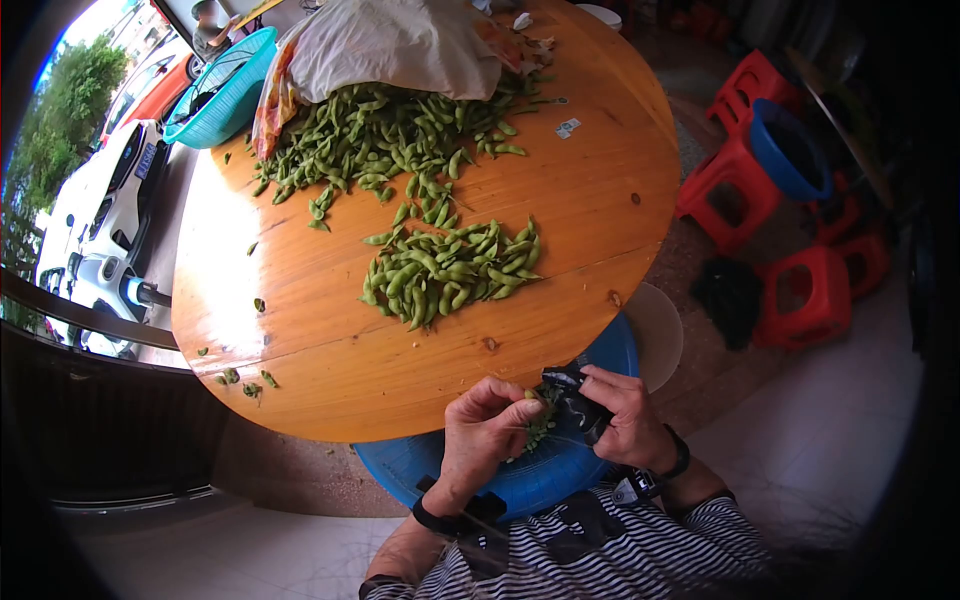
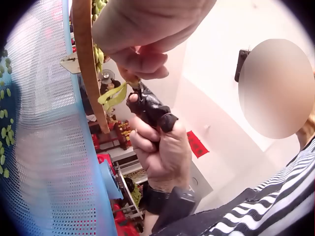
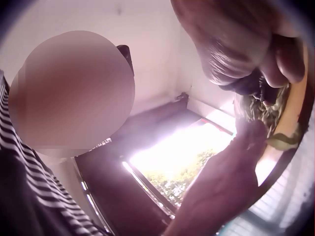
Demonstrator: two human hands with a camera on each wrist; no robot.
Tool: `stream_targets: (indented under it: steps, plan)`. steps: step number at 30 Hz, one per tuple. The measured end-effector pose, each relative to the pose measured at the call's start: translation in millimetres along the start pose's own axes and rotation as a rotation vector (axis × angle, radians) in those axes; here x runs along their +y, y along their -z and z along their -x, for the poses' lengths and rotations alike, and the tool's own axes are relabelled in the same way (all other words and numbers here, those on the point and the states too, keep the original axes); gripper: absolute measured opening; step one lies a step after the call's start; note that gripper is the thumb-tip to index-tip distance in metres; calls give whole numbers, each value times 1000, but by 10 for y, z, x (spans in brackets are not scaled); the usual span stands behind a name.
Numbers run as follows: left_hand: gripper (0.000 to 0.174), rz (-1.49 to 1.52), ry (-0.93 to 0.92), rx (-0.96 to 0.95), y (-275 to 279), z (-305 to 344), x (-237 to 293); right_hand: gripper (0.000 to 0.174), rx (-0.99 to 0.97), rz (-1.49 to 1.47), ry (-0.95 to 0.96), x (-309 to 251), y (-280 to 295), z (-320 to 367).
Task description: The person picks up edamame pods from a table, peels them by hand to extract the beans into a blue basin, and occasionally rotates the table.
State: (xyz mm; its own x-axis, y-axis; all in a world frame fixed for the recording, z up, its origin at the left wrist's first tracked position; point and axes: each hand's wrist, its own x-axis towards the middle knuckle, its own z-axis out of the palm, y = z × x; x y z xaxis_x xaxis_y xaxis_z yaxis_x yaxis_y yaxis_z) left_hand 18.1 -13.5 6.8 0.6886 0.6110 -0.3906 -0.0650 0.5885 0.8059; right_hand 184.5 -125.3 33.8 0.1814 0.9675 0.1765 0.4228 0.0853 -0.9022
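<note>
My left hand (image 1: 482, 435) pinches a green soybean pod (image 2: 114, 96) by one end over the blue basket. Beside it, my right hand (image 1: 635, 425) has its fingers curled, with a shiny black wrapping (image 2: 150, 105) about thumb and forefinger; its black tip meets the same pod. One bare fingertip pokes out of the wrapping. Below both hands, shelled beans (image 1: 540, 432) lie in the blue mesh basket (image 1: 400, 470), which stands partly under the table edge. A small pile of pods (image 1: 450, 268) sits on the wooden table (image 1: 560, 350).
A bigger heap of pods (image 1: 370, 140) lies farther back, partly under a white sack (image 1: 395, 50). At back left is a turquoise basket (image 1: 225, 90). Red stools (image 1: 735, 190) and a blue basin (image 1: 790, 150) stand right. A pale round container (image 1: 658, 335) is beside the table.
</note>
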Motion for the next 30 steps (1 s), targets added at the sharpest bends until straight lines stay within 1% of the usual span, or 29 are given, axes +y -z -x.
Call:
stream_targets:
  steps: [2, 5, 6, 7, 9, 10, 11, 13, 15, 18, 21, 25, 30]
  plan:
    - [8, 14, 3, -5, -15, 9, 18, 40, 146, 189, -46, 35, 16, 29]
    - [7, 38, 3, -19, -20, 11, 29, 41, 154, 146, -57, 12, 55, 11]
    - [6, 49, 0, -28, -21, 12, 29, 42, 78, 51, -65, 42, 49, 27]
    - [6, 49, 1, -29, -26, 10, 21, 42, 79, 51, -66, 68, 20, 42]
    - [7, 22, -49, -47, -46, 0, -6, 41, 86, 105, 123, 96, -42, 58]
    - [7, 22, -49, -47, -52, -4, -21, 38, 38, 19, 8, 55, -47, 42]
    - [7, 4, -73, -53, -55, -8, -35, 38, 37, 18, 8, 32, -38, 34]
    - [7, -14, -96, -57, -81, -1, -40, 35, 7, -8, -57, 9, -29, 20]
    - [8, -75, -103, 11, -141, 24, -12, 35, 25, -12, -53, 34, -56, 25]
    - [8, -148, -133, 66, -167, 38, -37, 36, 40, -20, -57, 60, -65, 28]
    - [8, -185, -183, 83, -169, 27, -75, 37, 42, -55, -52, 80, -70, 22]
    - [7, -181, -184, 98, -184, 25, -68, 37, 37, -73, -16, 72, -53, 2]
    - [6, -228, -217, 103, -178, 27, -81, 40, 24, -83, -29, 83, -54, 10]
